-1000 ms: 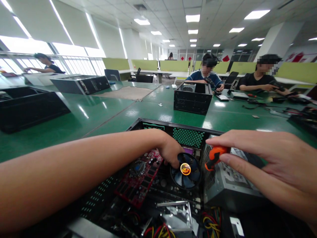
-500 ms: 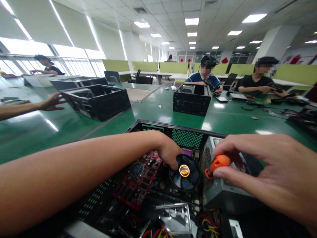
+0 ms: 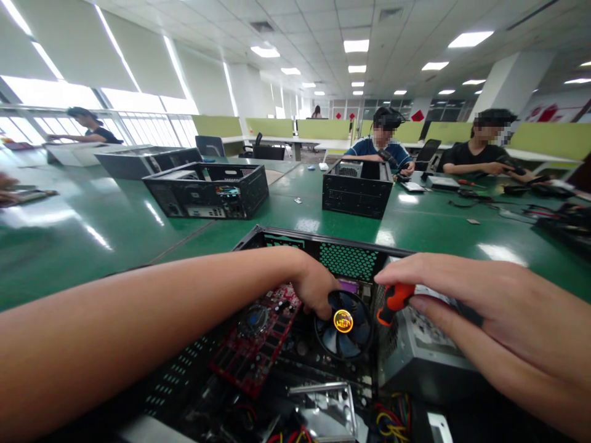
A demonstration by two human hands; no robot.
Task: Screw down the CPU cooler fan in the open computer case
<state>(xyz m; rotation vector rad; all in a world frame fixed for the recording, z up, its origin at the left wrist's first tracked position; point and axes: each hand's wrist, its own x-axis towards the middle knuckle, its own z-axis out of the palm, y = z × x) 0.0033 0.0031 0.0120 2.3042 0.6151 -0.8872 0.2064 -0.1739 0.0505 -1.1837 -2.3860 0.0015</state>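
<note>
An open black computer case (image 3: 300, 241) lies in front of me on the green table. My left hand (image 3: 316, 286) reaches inside and rests on the rim of the blue cooler fan (image 3: 344, 323) with a glowing orange hub, beside a red expansion card (image 3: 258, 335). My right hand (image 3: 480, 314) grips an orange-handled screwdriver (image 3: 392, 299), its handle held upright over the grey power supply (image 3: 420, 347) next to the fan. The screwdriver's tip is hidden.
Another open black case (image 3: 210, 191) lies at the left on the green table (image 3: 92, 234), a third (image 3: 357, 187) stands in the middle. Two seated people work at the far side among cables and tools (image 3: 489, 197). Another person's hand (image 3: 7, 187) shows at the left edge.
The black case at the left has slid and turned further right, and the other person's arm has pulled back to the left edge. My right hand has shifted on the screwdriver handle, fingers stretching over it.
</note>
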